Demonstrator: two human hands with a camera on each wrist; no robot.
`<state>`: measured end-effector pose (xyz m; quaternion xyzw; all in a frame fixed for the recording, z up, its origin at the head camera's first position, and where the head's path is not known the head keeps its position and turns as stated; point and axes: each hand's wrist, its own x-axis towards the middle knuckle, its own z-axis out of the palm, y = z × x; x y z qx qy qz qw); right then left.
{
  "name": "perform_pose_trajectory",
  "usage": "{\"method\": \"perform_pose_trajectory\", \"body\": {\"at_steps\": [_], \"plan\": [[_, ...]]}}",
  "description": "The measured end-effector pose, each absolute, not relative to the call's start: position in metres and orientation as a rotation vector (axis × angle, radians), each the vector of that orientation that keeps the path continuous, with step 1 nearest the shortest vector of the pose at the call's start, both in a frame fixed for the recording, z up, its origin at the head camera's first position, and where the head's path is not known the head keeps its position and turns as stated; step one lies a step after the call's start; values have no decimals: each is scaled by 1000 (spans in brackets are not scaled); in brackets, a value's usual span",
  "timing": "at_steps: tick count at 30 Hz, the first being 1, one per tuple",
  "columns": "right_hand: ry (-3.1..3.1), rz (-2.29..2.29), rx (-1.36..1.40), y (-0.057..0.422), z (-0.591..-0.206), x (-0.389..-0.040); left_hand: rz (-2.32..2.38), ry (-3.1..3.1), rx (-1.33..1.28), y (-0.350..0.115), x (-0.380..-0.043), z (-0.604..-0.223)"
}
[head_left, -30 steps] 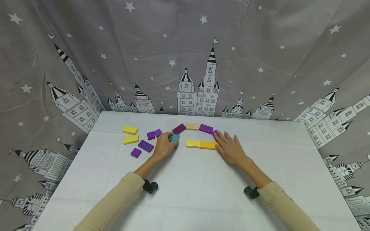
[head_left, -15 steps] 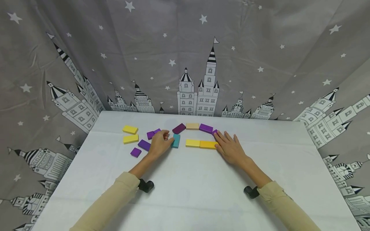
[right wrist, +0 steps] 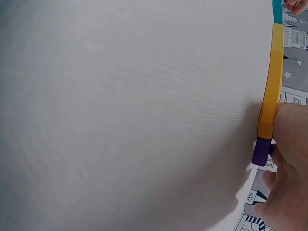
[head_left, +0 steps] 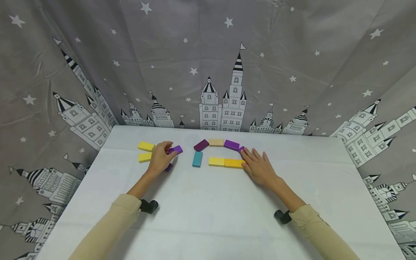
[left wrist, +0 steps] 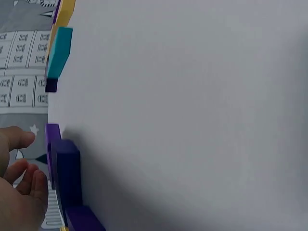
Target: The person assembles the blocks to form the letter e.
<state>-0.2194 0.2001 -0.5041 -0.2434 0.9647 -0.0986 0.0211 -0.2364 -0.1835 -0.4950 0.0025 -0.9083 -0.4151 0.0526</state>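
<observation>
In the head view my left hand [head_left: 160, 157] is over the purple blocks at the left, hiding some of them. A small purple block [head_left: 177, 149] shows just beyond its fingertips, and part of a darker purple block [head_left: 168, 167] under its near side. The left wrist view has the thumb and the loosely bent fingers apart, with nothing seen between them. My right hand [head_left: 259, 169] lies with fingers extended, fingertips at a small purple block [head_left: 241, 149] and thumb at the end of the orange block [head_left: 234, 163].
A teal block [head_left: 197, 159], a maroon block [head_left: 201, 145], a tan block [head_left: 216, 142] and a purple block [head_left: 232, 145] form an arch around a yellow block [head_left: 216, 161]. Two yellow blocks [head_left: 146, 146] lie at the left. A castle-printed curtain [head_left: 211, 65] hangs behind the white table [head_left: 221, 216].
My left hand has let go of the teal block, leaving it standing below the maroon block, and moved left to the purple blocks. The right hand has stayed in place.
</observation>
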Motion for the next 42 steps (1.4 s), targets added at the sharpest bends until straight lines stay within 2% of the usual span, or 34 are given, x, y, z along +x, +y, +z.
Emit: {"method": "perform_pose_trajectory", "body": {"at_steps": [12, 26, 42], "plan": [[2986, -323, -740, 200, -505, -219, -1236, -2887, 50, -203, -238, -499], [2993, -305, -746, 200, -506, -220, -1189, -2909, -39, -206, -238, -502], [2997, -295, -751, 200, -505, -220, -1210, -2904, 10, -206, -238, -494]]}}
